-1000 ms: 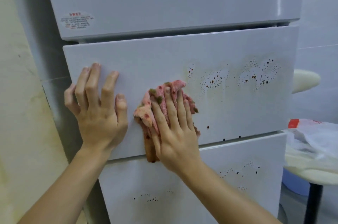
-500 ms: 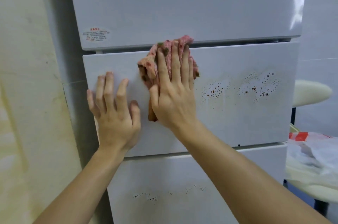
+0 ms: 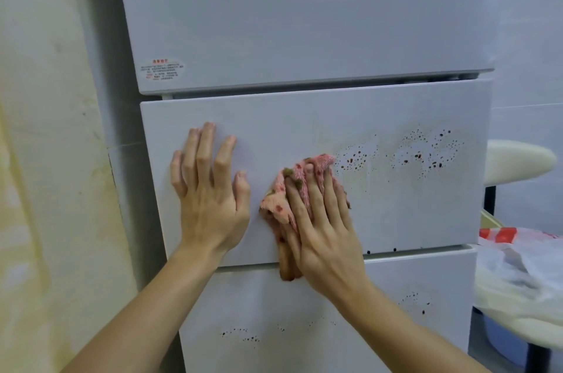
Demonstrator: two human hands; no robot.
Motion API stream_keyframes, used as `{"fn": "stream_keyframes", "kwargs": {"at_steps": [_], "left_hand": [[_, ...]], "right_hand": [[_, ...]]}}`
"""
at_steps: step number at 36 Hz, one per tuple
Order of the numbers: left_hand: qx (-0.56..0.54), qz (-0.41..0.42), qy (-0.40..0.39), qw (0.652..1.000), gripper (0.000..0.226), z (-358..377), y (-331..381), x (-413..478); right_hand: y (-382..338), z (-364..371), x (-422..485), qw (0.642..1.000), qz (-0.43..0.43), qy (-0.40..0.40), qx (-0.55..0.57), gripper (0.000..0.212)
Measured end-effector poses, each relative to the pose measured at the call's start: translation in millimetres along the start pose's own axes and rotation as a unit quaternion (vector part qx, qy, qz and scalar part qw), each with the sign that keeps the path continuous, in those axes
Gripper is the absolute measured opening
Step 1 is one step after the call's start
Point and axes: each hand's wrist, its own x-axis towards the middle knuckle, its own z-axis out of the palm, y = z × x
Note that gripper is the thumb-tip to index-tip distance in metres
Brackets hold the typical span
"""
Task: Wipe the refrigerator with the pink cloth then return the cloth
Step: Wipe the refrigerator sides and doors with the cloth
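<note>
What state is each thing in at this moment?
pink cloth: bunched, stained, pressed against the middle door.
right hand: flat on the pink cloth, fingers straight.
left hand: flat on the middle door, holding nothing.
middle door: brown spots on its right part; left part looks clean.
lower door: scattered dark spots.
upper door: no spots visible.

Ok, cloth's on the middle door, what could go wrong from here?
The pink cloth under the right hand already looks blotched, so dragging it through the brown spatter to its right may smear rather than lift. The spots on the lower door and the drips at the middle door's bottom edge are easy to miss. The cloth's tail hangs over the door gap and might snag.
</note>
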Motion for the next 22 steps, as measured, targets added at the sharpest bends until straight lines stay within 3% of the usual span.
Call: {"fn": "stream_keyframes", "kwargs": {"at_steps": [10,17,22], "left_hand": [[-0.025,-0.026,0.028,0.999,0.053,6.1,14.3,3.1],[-0.030,-0.019,0.038,0.999,0.053,9.9,20.1,1.3],[-0.026,-0.014,0.044,0.999,0.053,9.7,20.5,2.1]], "right_hand": [[3.9,-10.7,98.2,0.983,0.147,0.090,0.058,0.074],[17.6,7.6,9.8,0.993,0.091,0.077,0.015,0.061],[36.9,1.2,-37.3,0.998,0.056,0.022,-0.016,0.073]]}}
